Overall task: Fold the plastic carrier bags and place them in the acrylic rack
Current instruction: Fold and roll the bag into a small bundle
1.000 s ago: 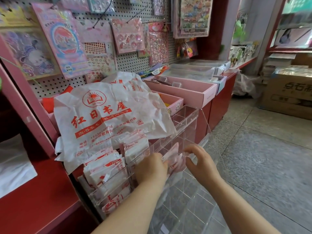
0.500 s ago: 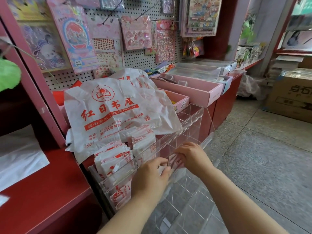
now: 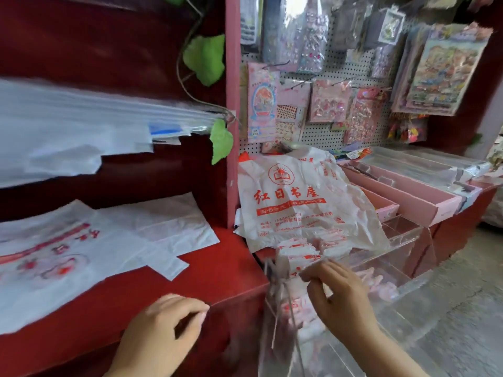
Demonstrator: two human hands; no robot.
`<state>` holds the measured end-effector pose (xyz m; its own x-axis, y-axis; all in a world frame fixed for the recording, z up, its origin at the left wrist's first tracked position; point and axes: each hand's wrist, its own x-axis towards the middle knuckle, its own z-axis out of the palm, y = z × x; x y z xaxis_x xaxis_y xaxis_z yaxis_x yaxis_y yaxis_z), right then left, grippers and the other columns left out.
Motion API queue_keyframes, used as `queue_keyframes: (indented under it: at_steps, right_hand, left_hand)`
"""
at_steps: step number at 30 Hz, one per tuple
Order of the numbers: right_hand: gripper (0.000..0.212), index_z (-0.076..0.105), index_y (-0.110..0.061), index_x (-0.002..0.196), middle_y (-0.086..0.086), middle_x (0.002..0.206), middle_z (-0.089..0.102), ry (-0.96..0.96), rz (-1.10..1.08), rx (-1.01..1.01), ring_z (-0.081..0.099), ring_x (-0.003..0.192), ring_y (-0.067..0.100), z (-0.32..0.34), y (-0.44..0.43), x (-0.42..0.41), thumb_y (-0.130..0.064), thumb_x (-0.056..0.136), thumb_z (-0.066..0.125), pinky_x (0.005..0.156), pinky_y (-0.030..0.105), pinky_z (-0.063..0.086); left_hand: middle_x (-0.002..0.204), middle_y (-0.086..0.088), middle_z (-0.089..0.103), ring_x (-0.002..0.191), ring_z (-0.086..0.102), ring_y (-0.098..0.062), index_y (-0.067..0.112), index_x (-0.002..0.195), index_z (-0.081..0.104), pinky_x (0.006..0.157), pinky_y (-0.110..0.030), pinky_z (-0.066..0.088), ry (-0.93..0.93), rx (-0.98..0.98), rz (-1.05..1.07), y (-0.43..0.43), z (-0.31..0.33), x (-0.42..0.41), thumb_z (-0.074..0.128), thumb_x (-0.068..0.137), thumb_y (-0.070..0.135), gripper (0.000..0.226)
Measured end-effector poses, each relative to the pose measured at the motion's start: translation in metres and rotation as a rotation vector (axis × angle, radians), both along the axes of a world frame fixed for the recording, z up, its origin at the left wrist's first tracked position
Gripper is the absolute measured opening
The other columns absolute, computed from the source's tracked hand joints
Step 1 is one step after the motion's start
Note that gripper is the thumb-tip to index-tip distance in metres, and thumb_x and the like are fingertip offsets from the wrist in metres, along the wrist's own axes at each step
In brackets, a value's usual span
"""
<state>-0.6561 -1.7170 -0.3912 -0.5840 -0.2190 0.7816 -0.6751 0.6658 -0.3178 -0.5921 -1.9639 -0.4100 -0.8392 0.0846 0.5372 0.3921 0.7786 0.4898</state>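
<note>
On red desk, flat carrier bags lie spread. Your left hand hovers at desk edge, fingers loosely curled, empty. In acrylic rack, folded bags stand; your right hand at them, fingers bent, grip unclear.

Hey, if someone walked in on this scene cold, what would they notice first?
Probably the big white carrier bag with red printing, draped in the middle just behind the clear acrylic rack, where folded bags stand in the front compartments by the right hand. Next come the flat white bags spread on the red counter at left, and the pegboard of pink sticker packs behind.
</note>
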Motion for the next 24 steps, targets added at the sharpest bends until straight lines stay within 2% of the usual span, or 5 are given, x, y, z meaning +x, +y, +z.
queue_keyframes:
  at_steps: [7, 10, 12, 19, 24]
  right_hand:
    - [0.027, 0.070, -0.016, 0.080, -0.008, 0.076, 0.069, -0.181, 0.257, 0.153, 0.058, 0.074, 0.005, 0.014, -0.142, -0.008, -0.023, 0.072, 0.045, 0.064, 0.013, 0.042]
    - [0.029, 0.065, -0.017, 0.111, -0.007, 0.115, 0.063, -0.349, 0.264, 0.312, 0.055, 0.108, 0.010, 0.007, -0.191, -0.013, -0.023, 0.087, 0.049, 0.086, 0.018, 0.040]
    - [0.033, 0.056, -0.019, 0.123, -0.007, 0.128, 0.055, -0.427, 0.263, 0.393, 0.046, 0.119, 0.012, 0.003, -0.220, -0.016, -0.022, 0.091, 0.049, 0.092, 0.022, 0.036]
    - [0.039, 0.042, -0.016, 0.133, -0.001, 0.138, 0.044, -0.454, 0.204, 0.543, 0.035, 0.130, 0.015, -0.013, -0.282, -0.028, -0.027, 0.096, 0.040, 0.104, 0.024, 0.023]
    - [0.039, 0.036, -0.026, 0.138, -0.008, 0.151, 0.024, -0.467, 0.197, 0.645, 0.016, 0.139, 0.012, -0.015, -0.292, -0.047, -0.028, 0.099, 0.032, 0.110, 0.026, 0.008]
  left_hand:
    - [0.094, -0.005, 0.071, 0.084, 0.066, -0.018, 0.016, 0.090, 0.073, 0.059, -0.036, 0.055, -0.298, -0.360, 0.435, -0.134, 0.004, 0.037, 0.034, 0.077, 0.048, 0.053]
    - [0.129, 0.002, 0.053, 0.111, 0.060, -0.022, 0.025, 0.120, 0.058, 0.086, -0.046, 0.051, -0.327, -0.496, 0.579, -0.155, -0.004, 0.039, -0.016, 0.077, 0.071, 0.098]
    - [0.138, 0.011, 0.036, 0.126, 0.047, -0.014, 0.032, 0.131, 0.041, 0.100, -0.040, 0.039, -0.316, -0.489, 0.603, -0.160, -0.009, 0.038, -0.033, 0.065, 0.070, 0.106]
    - [0.088, 0.011, 0.072, 0.087, 0.065, -0.007, 0.026, 0.079, 0.075, 0.084, -0.028, 0.034, -0.398, -0.342, 0.363, -0.160, -0.013, 0.050, 0.020, 0.092, 0.051, 0.062]
    - [0.102, 0.031, 0.060, 0.099, 0.051, 0.015, 0.046, 0.098, 0.055, 0.087, 0.006, 0.029, -0.244, -0.221, 0.006, -0.154, -0.007, 0.067, 0.041, 0.068, 0.049, 0.033]
